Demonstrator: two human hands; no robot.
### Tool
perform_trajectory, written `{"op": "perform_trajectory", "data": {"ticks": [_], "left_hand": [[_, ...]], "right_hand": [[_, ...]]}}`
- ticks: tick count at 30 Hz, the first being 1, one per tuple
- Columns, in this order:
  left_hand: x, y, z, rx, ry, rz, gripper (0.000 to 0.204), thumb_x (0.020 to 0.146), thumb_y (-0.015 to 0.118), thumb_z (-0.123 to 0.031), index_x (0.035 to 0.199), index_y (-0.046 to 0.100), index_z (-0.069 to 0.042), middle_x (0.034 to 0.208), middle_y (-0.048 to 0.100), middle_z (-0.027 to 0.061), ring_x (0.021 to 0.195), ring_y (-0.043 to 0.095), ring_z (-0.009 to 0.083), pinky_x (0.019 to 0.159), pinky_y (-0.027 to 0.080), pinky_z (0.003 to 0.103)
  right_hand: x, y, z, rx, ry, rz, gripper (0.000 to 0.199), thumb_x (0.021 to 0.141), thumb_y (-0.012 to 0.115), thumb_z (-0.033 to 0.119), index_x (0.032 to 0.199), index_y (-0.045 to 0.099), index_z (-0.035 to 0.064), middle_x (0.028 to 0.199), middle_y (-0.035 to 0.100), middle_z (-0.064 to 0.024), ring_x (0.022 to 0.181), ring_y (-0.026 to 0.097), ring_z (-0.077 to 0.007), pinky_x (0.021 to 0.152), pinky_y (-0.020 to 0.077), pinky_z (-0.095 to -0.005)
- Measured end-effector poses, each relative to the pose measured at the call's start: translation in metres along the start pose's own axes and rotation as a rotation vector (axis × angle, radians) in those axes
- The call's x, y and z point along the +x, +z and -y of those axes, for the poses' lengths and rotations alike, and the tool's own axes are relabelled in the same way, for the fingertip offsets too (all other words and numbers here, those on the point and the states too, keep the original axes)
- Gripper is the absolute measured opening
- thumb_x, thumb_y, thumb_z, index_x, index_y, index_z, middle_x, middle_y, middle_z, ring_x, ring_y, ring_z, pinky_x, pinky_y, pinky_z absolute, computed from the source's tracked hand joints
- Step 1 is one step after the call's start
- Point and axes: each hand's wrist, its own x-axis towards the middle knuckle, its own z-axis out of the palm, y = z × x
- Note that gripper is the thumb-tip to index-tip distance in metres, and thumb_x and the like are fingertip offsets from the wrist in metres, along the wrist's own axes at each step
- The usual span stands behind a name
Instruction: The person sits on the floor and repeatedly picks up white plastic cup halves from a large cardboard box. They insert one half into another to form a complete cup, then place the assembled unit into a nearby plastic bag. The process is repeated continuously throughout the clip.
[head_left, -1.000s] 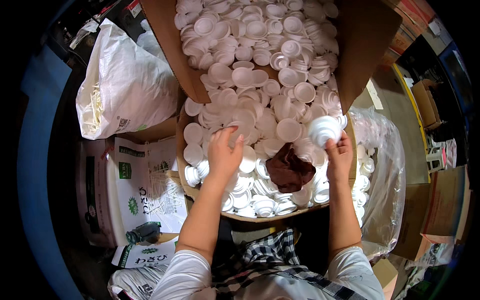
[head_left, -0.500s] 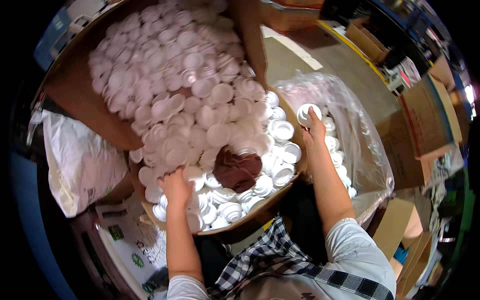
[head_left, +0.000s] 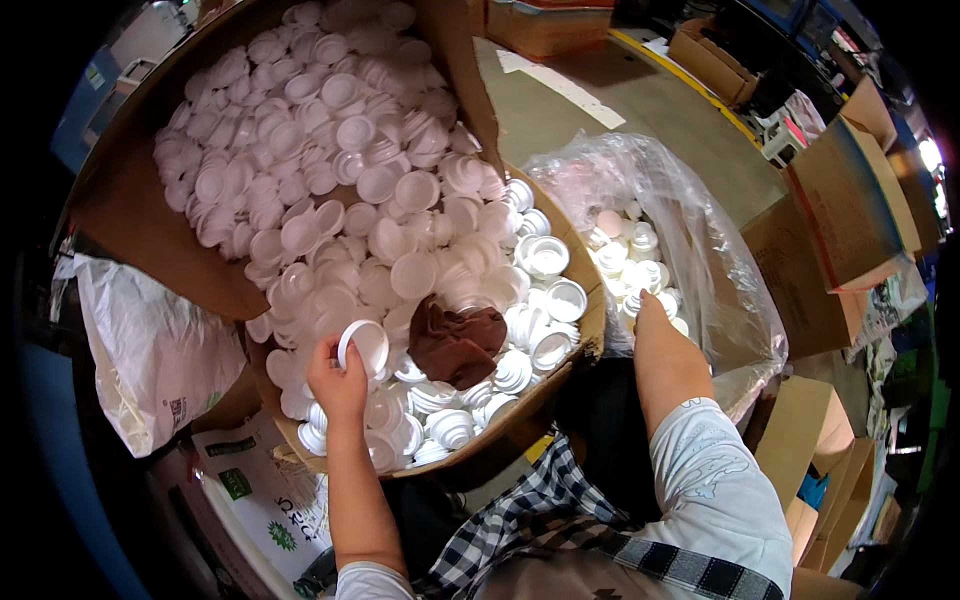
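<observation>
My left hand (head_left: 337, 384) grips a round white plastic lid (head_left: 369, 347), tilted up on edge between thumb and fingers. Below it, many similar loose white lids (head_left: 415, 274) fill a large cardboard box (head_left: 460, 462). A crumpled dark brown cloth (head_left: 457, 343) lies on those lids, to the right of my left hand. My right hand (head_left: 653, 314) reaches down into a clear plastic bag (head_left: 708, 255) beside the box, at more white lids (head_left: 640, 243). Most of its fingers are hidden, so whether it holds a lid does not show.
A white sack (head_left: 150, 350) stands left of the box. Opened cardboard cartons (head_left: 845, 215) stand on the right, with another carton (head_left: 815, 450) nearer me. Beyond the bag is floor with a yellow line (head_left: 685, 80). The box's raised flap (head_left: 165, 240) rises at the left.
My left hand has picked a lid up from the pile. My right hand, which held a lid up at the bag's edge, has moved down into the bag.
</observation>
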Motion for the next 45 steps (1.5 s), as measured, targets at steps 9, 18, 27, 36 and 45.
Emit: {"op": "perform_trajectory", "data": {"ticks": [9,18,27,36,45], "left_hand": [[0.005,0.003,0.005,-0.425,-0.062,-0.176,0.010,0.086,0.051,-0.008,0.089,0.044,-0.001,0.080,0.045,0.0029,0.073,0.043,0.0094,0.069,0.038,0.022],[-0.007,0.016,-0.018,-1.001,-0.518,0.139,0.020,0.092,0.043,-0.026,0.103,0.047,-0.010,0.081,0.057,0.0022,0.059,0.056,0.0105,0.038,0.040,0.022],[-0.012,0.006,-0.029,-1.709,-0.593,0.691,0.063,0.091,0.018,-0.057,0.129,0.037,-0.011,0.111,0.057,0.0097,0.092,0.059,0.0250,0.057,0.047,0.034],[-0.012,0.001,-0.026,-1.852,-0.564,0.654,0.049,0.094,0.027,-0.041,0.127,0.040,-0.008,0.114,0.057,0.0130,0.093,0.058,0.0281,0.064,0.049,0.039],[-0.015,0.018,-0.037,-1.620,-0.545,0.228,0.035,0.095,0.038,-0.028,0.125,0.038,-0.010,0.115,0.053,0.0090,0.102,0.055,0.0242,0.078,0.050,0.041]], "right_hand": [[-0.002,0.021,0.011,-0.182,-0.050,0.114,0.056,0.068,0.068,0.025,0.112,0.052,-0.0061,0.112,0.056,-0.0210,0.100,0.056,-0.0322,0.085,0.0438,-0.0389],[-0.146,0.054,0.072,-0.399,-1.663,0.455,0.054,0.070,0.069,0.030,0.116,0.054,0.0070,0.113,0.056,-0.0154,0.109,0.050,-0.0313,0.091,0.0380,-0.0416],[-0.211,0.039,0.051,-1.367,-1.578,0.570,0.076,0.056,0.079,0.034,0.125,0.049,0.0227,0.149,0.013,-0.0074,0.135,0.014,-0.0330,0.102,0.0122,-0.0632],[-0.252,0.030,0.067,-0.998,-1.623,0.685,0.038,0.073,0.068,0.021,0.104,0.058,0.0015,0.116,0.053,-0.0153,0.109,0.048,-0.0313,0.086,0.0406,-0.0494],[-0.381,-0.064,0.051,-0.981,-1.148,2.196,0.038,0.079,0.067,0.014,0.111,0.051,0.0022,0.088,0.058,-0.0054,0.079,0.054,-0.0126,0.069,0.0462,-0.0268]]}}
